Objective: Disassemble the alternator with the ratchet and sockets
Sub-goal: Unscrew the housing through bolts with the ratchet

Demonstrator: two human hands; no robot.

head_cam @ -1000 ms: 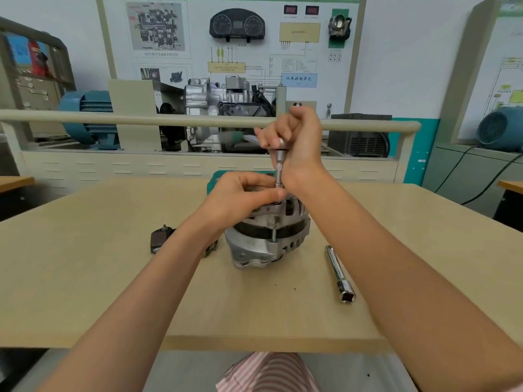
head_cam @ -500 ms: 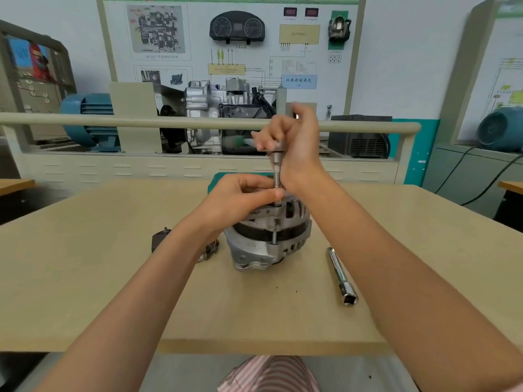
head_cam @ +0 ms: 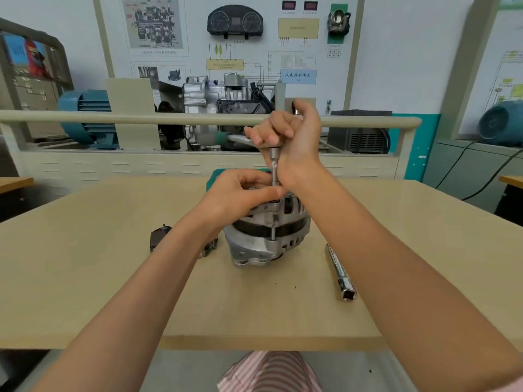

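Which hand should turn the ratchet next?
Right. The right hand already grips the ratchet above the alternator; the left hand steadies the extension.

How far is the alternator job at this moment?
Done: a small dark part lies on the table to the left. In hand: the right hand grips the ratchet, its extension upright on the alternator; the left hand steadies the tip. Left: the housing halves are not yet split; a long socket lies unused.
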